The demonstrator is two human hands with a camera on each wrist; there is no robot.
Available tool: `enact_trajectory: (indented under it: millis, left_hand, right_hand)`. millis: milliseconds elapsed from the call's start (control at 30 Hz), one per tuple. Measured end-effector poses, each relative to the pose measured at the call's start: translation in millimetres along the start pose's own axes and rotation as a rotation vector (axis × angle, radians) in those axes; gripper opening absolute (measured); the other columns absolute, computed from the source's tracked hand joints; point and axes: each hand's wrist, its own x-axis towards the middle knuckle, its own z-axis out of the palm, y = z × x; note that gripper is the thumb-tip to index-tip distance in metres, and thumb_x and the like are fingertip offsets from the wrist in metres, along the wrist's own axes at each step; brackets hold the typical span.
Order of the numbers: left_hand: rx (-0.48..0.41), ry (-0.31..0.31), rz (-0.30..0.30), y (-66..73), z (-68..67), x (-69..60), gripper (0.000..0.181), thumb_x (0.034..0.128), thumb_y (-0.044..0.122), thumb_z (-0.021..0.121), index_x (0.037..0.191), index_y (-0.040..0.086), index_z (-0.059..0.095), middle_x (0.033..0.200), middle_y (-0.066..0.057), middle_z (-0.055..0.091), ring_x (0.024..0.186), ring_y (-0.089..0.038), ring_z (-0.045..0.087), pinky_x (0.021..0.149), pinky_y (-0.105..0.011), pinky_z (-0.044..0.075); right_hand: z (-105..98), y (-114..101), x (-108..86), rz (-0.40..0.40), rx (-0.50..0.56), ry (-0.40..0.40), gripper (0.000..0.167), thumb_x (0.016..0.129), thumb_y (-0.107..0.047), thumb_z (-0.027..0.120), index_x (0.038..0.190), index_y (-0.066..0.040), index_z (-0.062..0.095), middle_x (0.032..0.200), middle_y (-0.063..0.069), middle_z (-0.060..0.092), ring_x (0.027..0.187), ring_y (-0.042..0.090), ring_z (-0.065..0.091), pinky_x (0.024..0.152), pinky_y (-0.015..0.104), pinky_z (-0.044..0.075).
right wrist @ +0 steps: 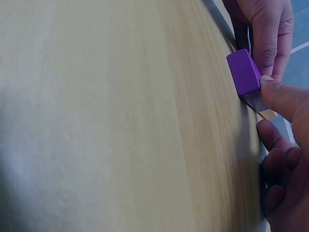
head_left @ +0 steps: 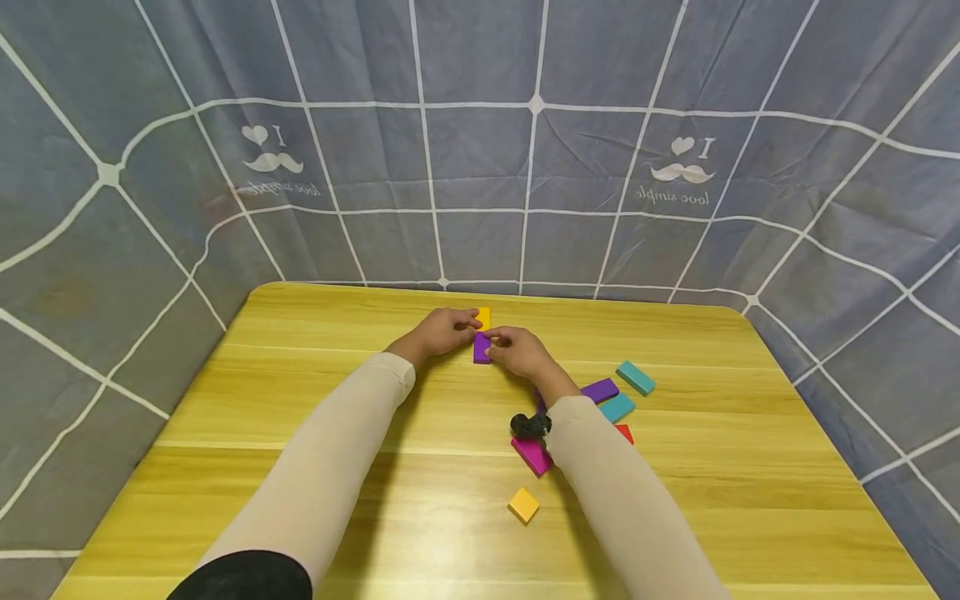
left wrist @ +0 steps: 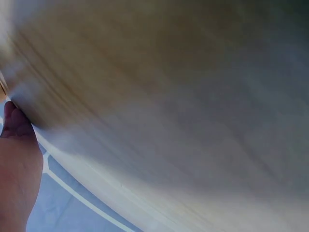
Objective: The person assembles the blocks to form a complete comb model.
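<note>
A yellow block [head_left: 484,317] lies near the table's back edge, end to end with a purple block [head_left: 482,352]. From the left, my left hand [head_left: 444,332] reaches in and its fingertips touch the yellow block's side near the joint. On the right, my right hand [head_left: 521,352] holds the purple block between thumb and forefinger. In the right wrist view the right thumb [right wrist: 273,89] lies against the purple block [right wrist: 245,72], while the left fingers [right wrist: 268,41] point down behind it. Only part of the left hand [left wrist: 19,169] shows in the left wrist view; its blocks are hidden there.
By the right forearm lie a second purple block [head_left: 601,390], two teal blocks [head_left: 636,377], a partly covered red block [head_left: 625,433] and a magenta block [head_left: 531,457]. A small yellow-orange block [head_left: 523,506] sits nearer the front. A grey curtain [head_left: 480,158] hangs behind the wooden table [head_left: 300,358].
</note>
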Motion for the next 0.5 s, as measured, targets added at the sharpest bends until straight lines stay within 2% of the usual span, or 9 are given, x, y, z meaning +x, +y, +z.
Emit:
enact_trajectory:
  millis: [500]
  left_hand:
    - [0.009,-0.015,-0.038,9.4,6.2,-14.6,0.031,0.0979,0.021,0.062,0.125,0.009,0.07,0.149,-0.003,0.049,0.14,-0.026,0.041,0.117,-0.041,0.027]
  right_hand:
    - [-1,4,-6.9,-0.017,0.01,-0.012,0.037,0.096,-0.023,0.066,0.132,-0.016,0.066,0.12,0.013,0.064,0.11,0.03,0.056,0.096,0.044,0.045]
